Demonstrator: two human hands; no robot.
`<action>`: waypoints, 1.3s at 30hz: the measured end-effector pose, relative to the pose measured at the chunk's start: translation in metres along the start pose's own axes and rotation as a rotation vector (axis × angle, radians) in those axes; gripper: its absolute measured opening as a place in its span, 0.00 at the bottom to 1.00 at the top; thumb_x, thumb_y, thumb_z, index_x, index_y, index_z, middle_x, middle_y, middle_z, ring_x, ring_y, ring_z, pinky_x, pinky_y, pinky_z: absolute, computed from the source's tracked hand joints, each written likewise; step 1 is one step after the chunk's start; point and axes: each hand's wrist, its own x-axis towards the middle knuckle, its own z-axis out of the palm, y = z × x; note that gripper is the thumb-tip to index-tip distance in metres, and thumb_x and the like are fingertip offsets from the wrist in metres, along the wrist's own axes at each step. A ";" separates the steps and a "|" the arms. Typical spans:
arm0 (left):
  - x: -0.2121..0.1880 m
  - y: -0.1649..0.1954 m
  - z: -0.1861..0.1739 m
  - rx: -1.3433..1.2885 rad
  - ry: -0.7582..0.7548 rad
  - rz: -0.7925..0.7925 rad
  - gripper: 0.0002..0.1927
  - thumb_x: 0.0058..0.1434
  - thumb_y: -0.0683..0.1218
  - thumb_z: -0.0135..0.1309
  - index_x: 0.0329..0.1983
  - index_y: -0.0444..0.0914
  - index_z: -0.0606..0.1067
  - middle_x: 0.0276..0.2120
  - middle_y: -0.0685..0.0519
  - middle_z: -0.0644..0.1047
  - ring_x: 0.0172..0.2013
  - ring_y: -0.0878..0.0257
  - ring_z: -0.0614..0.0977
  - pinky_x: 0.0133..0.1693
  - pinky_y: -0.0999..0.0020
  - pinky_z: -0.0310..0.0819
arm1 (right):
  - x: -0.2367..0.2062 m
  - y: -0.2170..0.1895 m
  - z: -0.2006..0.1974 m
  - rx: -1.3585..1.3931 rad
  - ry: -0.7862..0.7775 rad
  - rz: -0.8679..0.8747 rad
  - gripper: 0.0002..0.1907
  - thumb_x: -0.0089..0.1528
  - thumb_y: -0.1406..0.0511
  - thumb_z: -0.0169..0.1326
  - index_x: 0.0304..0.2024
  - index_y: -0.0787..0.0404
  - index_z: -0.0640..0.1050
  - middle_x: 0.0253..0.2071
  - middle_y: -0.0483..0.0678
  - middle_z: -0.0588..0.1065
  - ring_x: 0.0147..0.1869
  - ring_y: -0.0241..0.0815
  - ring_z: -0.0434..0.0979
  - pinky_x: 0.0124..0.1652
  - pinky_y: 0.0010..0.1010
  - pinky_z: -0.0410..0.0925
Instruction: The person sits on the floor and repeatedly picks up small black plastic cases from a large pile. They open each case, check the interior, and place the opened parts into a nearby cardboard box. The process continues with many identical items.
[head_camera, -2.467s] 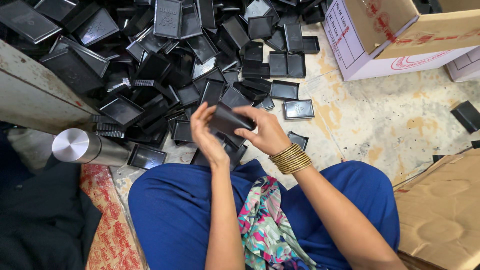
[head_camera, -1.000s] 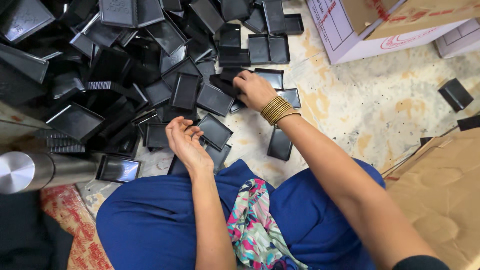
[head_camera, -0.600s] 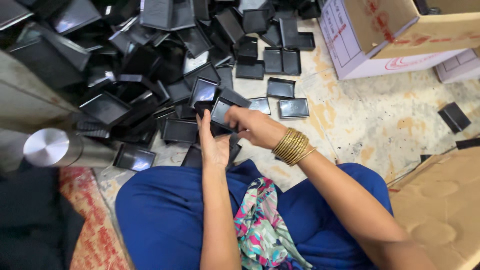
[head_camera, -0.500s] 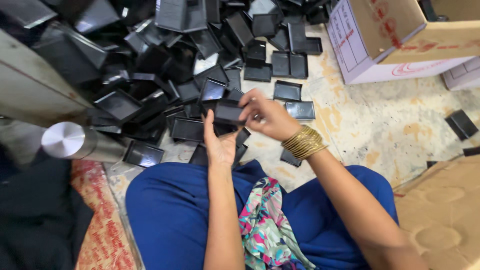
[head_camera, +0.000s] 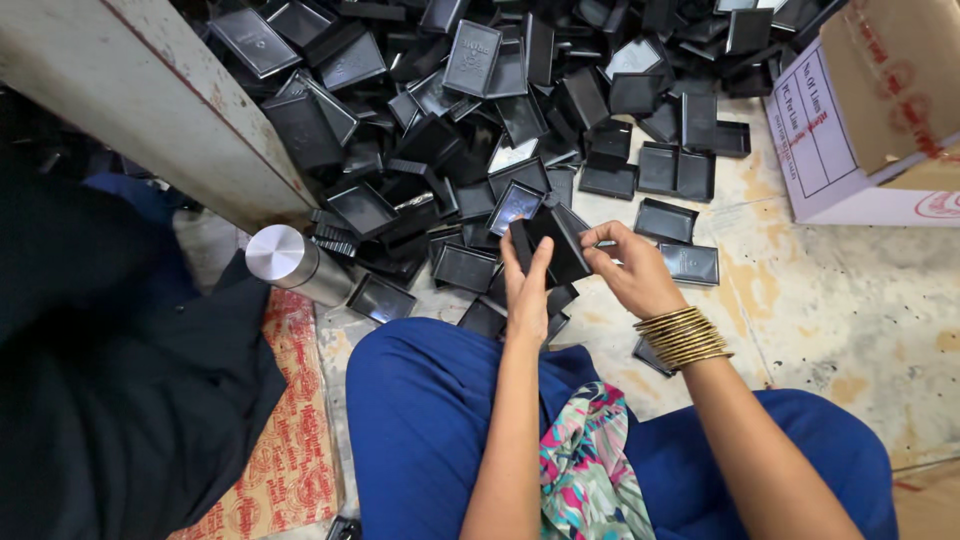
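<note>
Both hands raised just above the lap, in front of a big heap of black trays (head_camera: 480, 110) on the floor (head_camera: 860, 310). Left hand (head_camera: 525, 290) upright, palm pressed against the near side of a small black plastic tray (head_camera: 555, 245), fingers (head_camera: 515, 262) straight and close together along its left edge, thumb hidden behind. Right hand (head_camera: 630, 270) curled around the tray's right edge, fingers bent and closed on it, fingertips touching the rim near the top. Tray tilted, held between the two hands, clear of the heap and just over the nearest loose trays. Stack of gold bangles (head_camera: 685, 338) on the right wrist. Steel flask (head_camera: 295, 262) lying to the left, beside a slanted grey beam (head_camera: 150, 100). White cardboard box (head_camera: 860, 120) at upper right. Blue garment (head_camera: 430, 430) over the knees below.
</note>
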 end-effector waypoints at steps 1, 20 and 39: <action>0.001 -0.001 0.000 0.062 0.003 0.046 0.33 0.66 0.50 0.59 0.72 0.46 0.61 0.59 0.50 0.71 0.56 0.60 0.74 0.53 0.63 0.72 | -0.001 -0.004 0.002 -0.055 0.041 0.026 0.09 0.66 0.65 0.55 0.45 0.64 0.77 0.44 0.51 0.80 0.45 0.40 0.82 0.43 0.30 0.75; -0.008 0.008 0.006 -0.148 -0.235 0.071 0.26 0.76 0.58 0.36 0.72 0.43 0.61 0.62 0.50 0.69 0.59 0.60 0.73 0.59 0.64 0.69 | -0.006 -0.021 0.007 -0.193 -0.002 0.007 0.43 0.54 0.53 0.69 0.66 0.64 0.71 0.54 0.57 0.78 0.56 0.49 0.82 0.51 0.37 0.75; -0.015 0.012 0.007 0.023 -0.254 0.144 0.25 0.76 0.58 0.34 0.70 0.43 0.61 0.59 0.49 0.70 0.52 0.60 0.77 0.51 0.65 0.74 | -0.016 -0.042 0.018 0.080 -0.158 0.086 0.50 0.55 0.61 0.68 0.75 0.48 0.57 0.56 0.59 0.75 0.59 0.49 0.80 0.51 0.37 0.78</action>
